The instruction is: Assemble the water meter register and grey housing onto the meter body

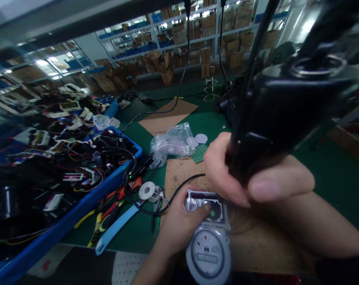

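My right hand [223,170] is wrapped around a black boxy tool [286,118], which is large and close to the camera. A metal ring and dark straps or cords are at the tool's top; its lower end is hidden by my fingers. Below, my left hand [178,221] grips a grey meter [208,257] with a round dial and number display. My left thumb presses into the meter's rectangular compartment [223,211], near a small green spot. Under the meter lies a brown board [179,172].
To the left stands a blue bin [129,164] full of wired parts. Pliers [104,221], a blue-handled tool [117,227] and a wire spool [146,190] lie beside it. Behind are a plastic bag [173,142], green circuit boards [199,153] and cardboard [167,118]. A black cable [182,184] crosses the board.
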The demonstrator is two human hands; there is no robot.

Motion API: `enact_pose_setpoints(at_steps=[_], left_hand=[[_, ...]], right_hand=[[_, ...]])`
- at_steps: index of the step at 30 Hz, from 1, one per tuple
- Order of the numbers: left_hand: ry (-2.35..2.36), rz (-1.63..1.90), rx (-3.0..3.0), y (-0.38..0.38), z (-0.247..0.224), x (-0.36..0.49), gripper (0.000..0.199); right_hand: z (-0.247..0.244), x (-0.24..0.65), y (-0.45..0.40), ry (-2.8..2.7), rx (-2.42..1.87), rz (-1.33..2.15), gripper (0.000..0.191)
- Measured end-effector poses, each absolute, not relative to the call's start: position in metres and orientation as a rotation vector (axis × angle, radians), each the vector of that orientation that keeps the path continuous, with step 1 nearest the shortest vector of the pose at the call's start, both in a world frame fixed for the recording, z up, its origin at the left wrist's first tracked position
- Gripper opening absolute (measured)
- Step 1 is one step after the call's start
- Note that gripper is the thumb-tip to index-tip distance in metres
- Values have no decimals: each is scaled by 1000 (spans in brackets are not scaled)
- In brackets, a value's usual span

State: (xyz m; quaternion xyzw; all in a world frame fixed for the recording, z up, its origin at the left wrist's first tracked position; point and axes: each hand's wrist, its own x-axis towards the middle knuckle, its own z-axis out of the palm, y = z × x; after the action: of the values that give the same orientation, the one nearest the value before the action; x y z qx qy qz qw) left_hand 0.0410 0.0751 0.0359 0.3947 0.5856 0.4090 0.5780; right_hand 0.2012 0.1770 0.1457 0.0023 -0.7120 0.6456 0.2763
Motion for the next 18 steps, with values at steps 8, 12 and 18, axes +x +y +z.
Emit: enact_pose_setpoints(at_steps=[8,12,18], left_hand=[[1386,943,856,75,38,39,41],[1356,965,866,76,40,42,45],[1512,918,955,78,28,44,59]], right_hand=[[160,238,225,-1381,-696,1524,85],[112,240,254,-1722,-1153,1191,72],[17,244,248,-2077,-1629,749,58]])
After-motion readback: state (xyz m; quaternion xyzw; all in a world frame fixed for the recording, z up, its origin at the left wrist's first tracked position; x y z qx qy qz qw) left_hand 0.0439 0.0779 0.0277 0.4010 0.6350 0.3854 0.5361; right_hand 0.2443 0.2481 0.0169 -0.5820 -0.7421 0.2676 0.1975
